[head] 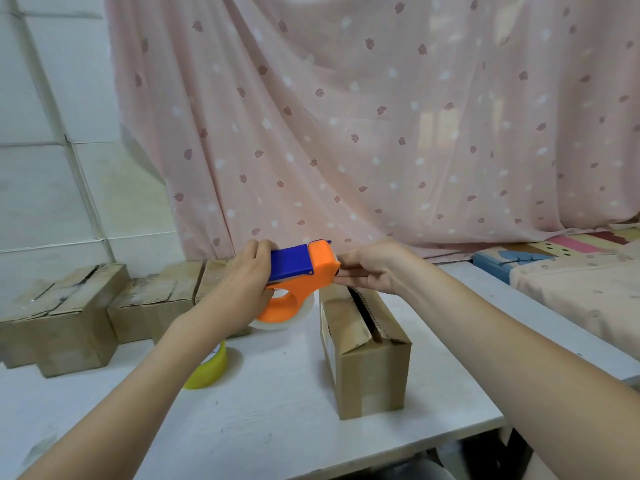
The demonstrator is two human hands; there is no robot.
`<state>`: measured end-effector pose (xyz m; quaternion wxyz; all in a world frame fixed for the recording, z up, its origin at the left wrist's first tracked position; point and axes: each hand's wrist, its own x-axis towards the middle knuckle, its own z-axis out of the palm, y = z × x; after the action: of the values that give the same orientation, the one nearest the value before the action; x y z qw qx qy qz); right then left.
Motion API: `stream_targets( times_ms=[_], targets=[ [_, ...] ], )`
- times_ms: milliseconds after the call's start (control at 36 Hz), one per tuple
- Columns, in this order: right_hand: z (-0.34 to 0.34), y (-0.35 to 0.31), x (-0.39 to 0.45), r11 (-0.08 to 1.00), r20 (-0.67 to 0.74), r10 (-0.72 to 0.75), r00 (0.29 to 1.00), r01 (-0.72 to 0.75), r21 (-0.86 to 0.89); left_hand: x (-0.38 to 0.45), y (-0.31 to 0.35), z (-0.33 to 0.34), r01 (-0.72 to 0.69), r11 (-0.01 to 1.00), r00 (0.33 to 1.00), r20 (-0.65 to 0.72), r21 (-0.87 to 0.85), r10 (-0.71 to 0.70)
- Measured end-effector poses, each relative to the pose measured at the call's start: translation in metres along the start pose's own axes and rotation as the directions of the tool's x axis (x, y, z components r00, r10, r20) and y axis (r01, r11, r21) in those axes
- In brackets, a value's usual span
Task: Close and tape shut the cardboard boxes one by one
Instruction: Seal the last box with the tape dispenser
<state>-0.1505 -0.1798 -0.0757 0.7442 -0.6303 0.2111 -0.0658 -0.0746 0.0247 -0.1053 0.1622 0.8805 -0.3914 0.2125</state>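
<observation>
Boxes point(62, 317) and yellow tape roll point(207, 367) sit left of dispenser point(298, 275).

the left forearm covered part of the yellow tape roll point(210, 367). the left hand point(250, 271) hid the rear of the tape dispenser point(298, 271). whatever the right hand's fingertips point(343, 281) pinched was too small to tell. the leftmost box point(59, 320) was blurred.
</observation>
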Motion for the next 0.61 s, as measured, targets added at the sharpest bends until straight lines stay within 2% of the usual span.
stream_targets(
  times_ms=[194, 444, 611],
  targets=[
    [-0.004, 0.001, -0.002, 0.982, -0.051, -0.042, 0.998, 0.032, -0.186, 0.000, -0.005, 0.003, 0.008, 0.999, 0.999, 0.041, 0.043, -0.010],
    [-0.009, 0.002, -0.006, 0.961, -0.085, -0.119, 0.989, 0.093, -0.260, 0.001, -0.006, 0.009, 0.001, 0.995, 0.999, 0.048, 0.103, -0.006],
    [-0.019, 0.001, -0.006, 0.941, -0.073, -0.143, 0.987, 0.113, -0.320, -0.001, -0.011, 0.012, 0.008, 0.996, 0.996, 0.086, 0.083, -0.016]
  ],
)
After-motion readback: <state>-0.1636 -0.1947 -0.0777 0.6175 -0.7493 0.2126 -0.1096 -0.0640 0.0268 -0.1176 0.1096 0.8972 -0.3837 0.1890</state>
